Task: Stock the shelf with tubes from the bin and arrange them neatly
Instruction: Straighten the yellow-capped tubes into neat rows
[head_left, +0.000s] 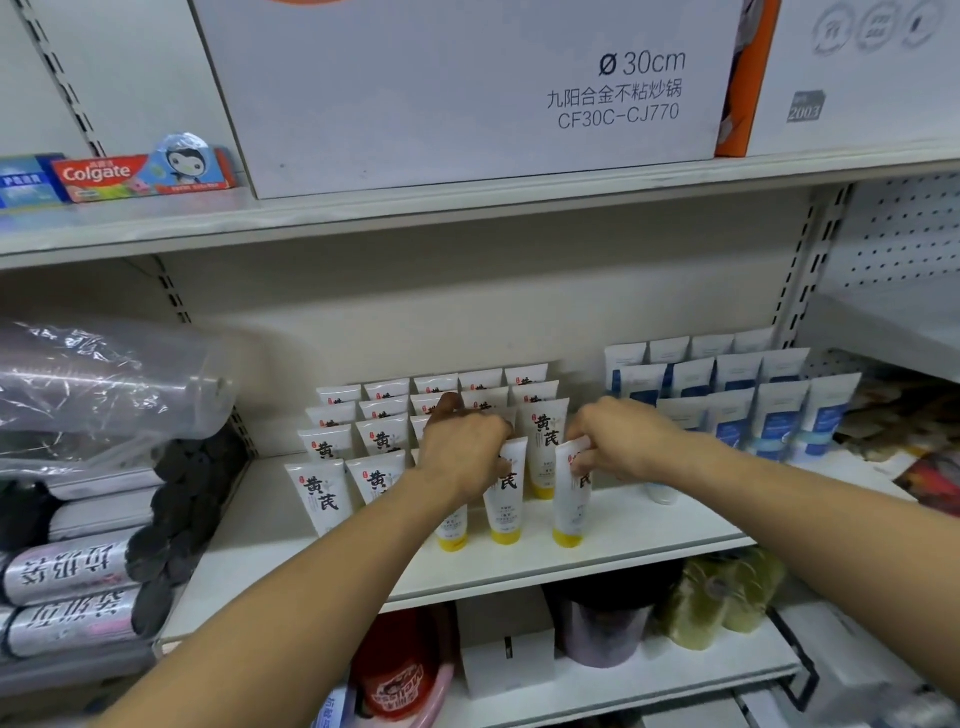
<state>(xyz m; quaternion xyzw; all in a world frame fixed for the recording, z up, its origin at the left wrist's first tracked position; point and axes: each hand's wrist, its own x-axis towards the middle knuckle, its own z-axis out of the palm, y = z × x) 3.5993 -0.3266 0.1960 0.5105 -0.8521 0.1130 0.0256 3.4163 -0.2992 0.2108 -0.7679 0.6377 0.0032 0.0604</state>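
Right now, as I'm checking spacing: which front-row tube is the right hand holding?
The rightmost tube, at the row's end: the right hand pinches its top. Its neighbour is in the left hand.

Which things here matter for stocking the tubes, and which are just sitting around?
Job: white plastic tubes with yellow caps; left hand; right hand; white shelf.
Lying about: blue-and-white tubes; red Colgate box; large white cardboard carton; black bag rolls.
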